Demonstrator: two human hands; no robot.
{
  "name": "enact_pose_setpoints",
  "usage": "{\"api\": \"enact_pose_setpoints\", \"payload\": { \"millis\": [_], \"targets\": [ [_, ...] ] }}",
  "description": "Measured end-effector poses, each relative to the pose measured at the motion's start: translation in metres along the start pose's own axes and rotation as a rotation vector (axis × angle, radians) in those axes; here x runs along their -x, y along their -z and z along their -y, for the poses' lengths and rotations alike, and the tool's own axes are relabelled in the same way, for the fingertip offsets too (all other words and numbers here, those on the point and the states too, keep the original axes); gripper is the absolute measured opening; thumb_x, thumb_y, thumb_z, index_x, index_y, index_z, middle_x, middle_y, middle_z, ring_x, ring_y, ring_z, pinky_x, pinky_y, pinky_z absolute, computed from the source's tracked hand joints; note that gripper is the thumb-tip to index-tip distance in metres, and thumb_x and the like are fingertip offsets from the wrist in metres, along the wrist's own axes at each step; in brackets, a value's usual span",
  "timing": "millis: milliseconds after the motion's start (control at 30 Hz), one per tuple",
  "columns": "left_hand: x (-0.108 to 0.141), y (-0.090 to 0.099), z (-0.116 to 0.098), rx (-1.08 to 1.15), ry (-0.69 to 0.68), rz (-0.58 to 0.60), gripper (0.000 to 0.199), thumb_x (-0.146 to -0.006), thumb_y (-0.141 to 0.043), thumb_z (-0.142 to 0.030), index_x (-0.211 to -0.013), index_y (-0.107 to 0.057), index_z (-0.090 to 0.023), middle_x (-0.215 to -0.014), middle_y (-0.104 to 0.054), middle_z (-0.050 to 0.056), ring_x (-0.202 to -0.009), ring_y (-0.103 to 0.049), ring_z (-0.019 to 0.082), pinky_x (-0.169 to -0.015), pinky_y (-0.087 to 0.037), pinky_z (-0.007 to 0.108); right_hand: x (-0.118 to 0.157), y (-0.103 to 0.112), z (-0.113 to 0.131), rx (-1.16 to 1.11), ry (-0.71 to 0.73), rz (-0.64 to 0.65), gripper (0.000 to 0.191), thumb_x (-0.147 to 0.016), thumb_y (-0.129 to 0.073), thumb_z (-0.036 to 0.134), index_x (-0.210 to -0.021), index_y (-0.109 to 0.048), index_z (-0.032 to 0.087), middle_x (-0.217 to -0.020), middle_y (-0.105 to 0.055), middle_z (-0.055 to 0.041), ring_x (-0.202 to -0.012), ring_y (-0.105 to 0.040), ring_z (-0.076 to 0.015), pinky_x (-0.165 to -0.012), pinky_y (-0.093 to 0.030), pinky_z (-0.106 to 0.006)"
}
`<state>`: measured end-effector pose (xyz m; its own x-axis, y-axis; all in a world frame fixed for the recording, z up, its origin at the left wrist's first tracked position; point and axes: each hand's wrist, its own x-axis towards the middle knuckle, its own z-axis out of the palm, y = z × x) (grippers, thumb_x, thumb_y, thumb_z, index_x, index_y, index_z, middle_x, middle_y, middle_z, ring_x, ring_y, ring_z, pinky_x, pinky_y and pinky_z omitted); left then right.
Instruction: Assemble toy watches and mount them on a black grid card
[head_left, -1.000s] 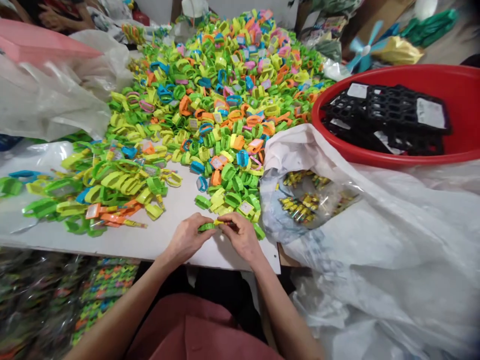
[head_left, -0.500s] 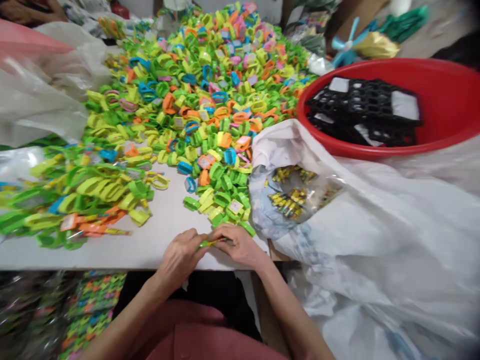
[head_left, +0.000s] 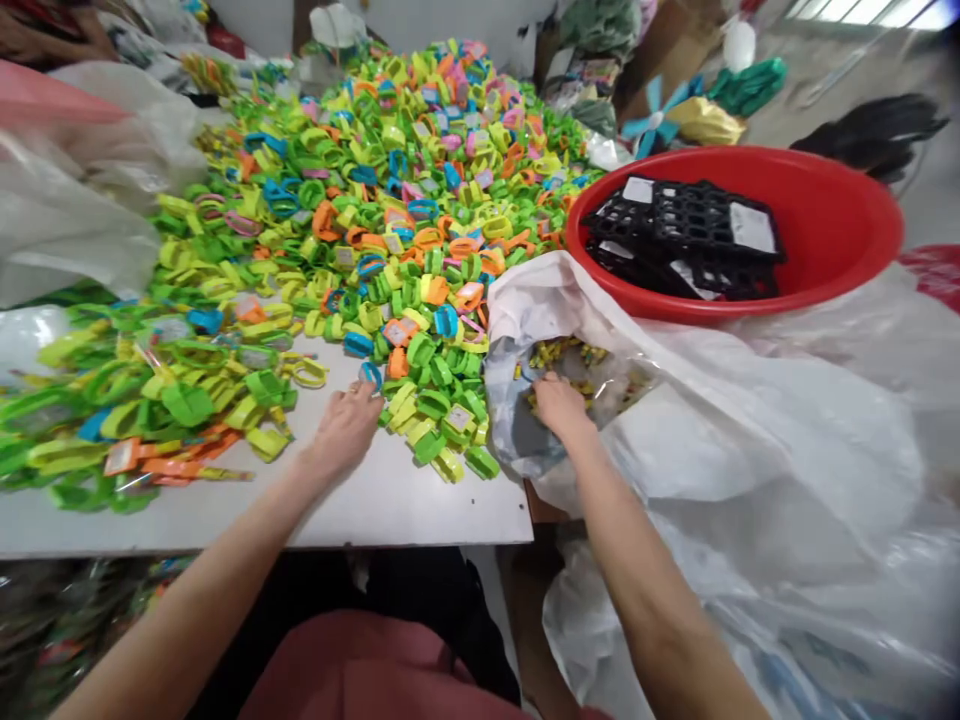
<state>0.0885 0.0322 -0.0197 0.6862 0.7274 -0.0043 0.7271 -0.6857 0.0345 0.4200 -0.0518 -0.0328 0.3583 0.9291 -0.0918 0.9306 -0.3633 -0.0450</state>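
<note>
My left hand [head_left: 349,425] reaches over the white table, fingers bent at a blue toy watch [head_left: 371,375] by the near edge of the large heap of toy watches [head_left: 420,215]. The fingertips are on or against its band and partly cover it. On the right, my right hand [head_left: 561,402] dips into an open white bag [head_left: 559,285] of small yellow wrapped sticks [head_left: 589,352]. Its fingertips are hidden among them. Toy watches with yellow sticks at their bands form a second pile [head_left: 172,400] to the left.
A red basin [head_left: 840,230] holding black plastic mesh pieces [head_left: 697,225] stands at the right, behind the bag. Clear plastic sheeting [head_left: 67,220] lies at the left. Another person's arm [head_left: 45,35] shows at the top left. The table edge [head_left: 420,540] runs before my lap.
My hands were together near the table edge on a green and yellow piece. They are now apart: left forward at the blue watch, right inside the bag. The view has shifted slightly.
</note>
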Motion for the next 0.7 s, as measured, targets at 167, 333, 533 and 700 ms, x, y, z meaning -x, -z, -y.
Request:
{"api": "enact_pose_setpoints", "payload": {
  "millis": [167,333,533,700],
  "targets": [
    [0.014,-0.014,0.003,0.181,0.084,0.073,0.019,-0.081,-0.048,-0.013,-0.084,-0.068,-0.012,-0.088,-0.068,0.013,-0.086,-0.063,0.025,-0.077,-0.047,0.035,0.0,0.007,0.008,0.183,-0.027,0.118,0.029,-0.083,-0.042,0.003,-0.094,-0.068,0.011,-0.102,-0.066,-0.0212,-0.097,-0.061,-0.0261,-0.08,-0.048,-0.034],
    [0.048,-0.016,0.009,0.741,0.32,0.042,0.026,-0.079,-0.059,-0.037,-0.092,-0.07,-0.017,-0.081,-0.071,0.003,-0.074,-0.062,0.018,-0.067,-0.044,0.027,0.005,0.009,0.012,0.268,-0.04,0.147,0.028,-0.083,-0.043,0.003,-0.097,-0.066,0.01,-0.1,-0.068,-0.0204,-0.097,-0.062,-0.0264,-0.077,-0.047,-0.032],
    [0.064,-0.029,-0.007,1.011,0.39,0.024,0.038,-0.077,-0.059,-0.046,-0.095,-0.071,-0.015,-0.079,-0.07,0.003,-0.067,-0.058,0.016,-0.063,-0.044,0.026,0.021,0.033,0.033,-0.009,-0.008,0.005,0.019,-0.088,-0.05,0.017,-0.102,-0.062,0.013,-0.096,-0.07,-0.0153,-0.087,-0.065,-0.0233,-0.077,-0.047,-0.032],
    [0.059,-0.023,-0.018,1.045,0.312,-0.016,0.037,-0.077,-0.059,-0.045,-0.097,-0.07,-0.016,-0.086,-0.072,0.004,-0.072,-0.061,0.017,-0.067,-0.047,0.027,0.075,0.036,0.101,-0.61,0.405,-0.028,0.022,-0.09,-0.051,0.027,-0.108,-0.062,0.022,-0.104,-0.067,-0.0073,-0.093,-0.063,-0.0202,-0.081,-0.049,-0.033]
  ]
}}
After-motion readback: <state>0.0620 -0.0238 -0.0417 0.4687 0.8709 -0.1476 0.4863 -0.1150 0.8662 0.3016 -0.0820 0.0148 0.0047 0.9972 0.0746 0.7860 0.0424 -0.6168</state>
